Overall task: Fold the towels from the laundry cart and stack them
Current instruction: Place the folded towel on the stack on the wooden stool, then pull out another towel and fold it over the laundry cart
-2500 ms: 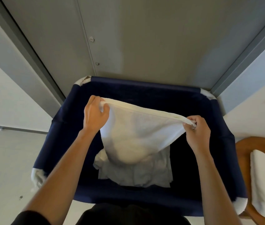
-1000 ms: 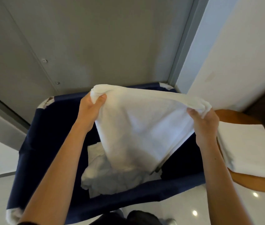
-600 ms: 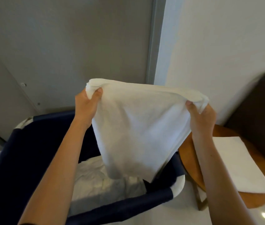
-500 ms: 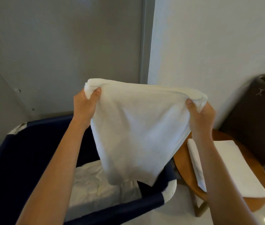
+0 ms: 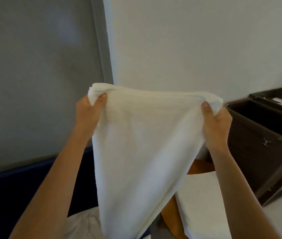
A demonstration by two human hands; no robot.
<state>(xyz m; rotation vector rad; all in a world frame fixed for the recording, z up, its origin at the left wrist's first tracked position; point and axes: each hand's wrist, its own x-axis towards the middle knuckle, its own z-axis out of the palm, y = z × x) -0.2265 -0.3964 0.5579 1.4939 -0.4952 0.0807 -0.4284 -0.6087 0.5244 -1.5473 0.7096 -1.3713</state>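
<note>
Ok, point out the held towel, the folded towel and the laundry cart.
held towel [image 5: 142, 144], head view, middle of the hanging cloth.
folded towel [image 5: 204, 204], head view, flat top face.
laundry cart [image 5: 16, 187], head view, navy side wall.

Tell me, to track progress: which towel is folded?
The folded towel, a neat rectangle on the wooden table. The held towel hangs loose between left hand and right hand; the crumpled towel lies in the laundry cart.

A white towel [image 5: 136, 144], stretched between the left hand [image 5: 89, 114] and right hand [image 5: 217, 125], hangs like a curtain before the wooden table [image 5: 201, 167] and its folded towel [image 5: 204, 207]. The navy laundry cart [image 5: 24, 171] blocks the lower left and a dark bin [image 5: 261, 145] the right. Open air lies above the towel, short of the wall [image 5: 188, 40].
</note>
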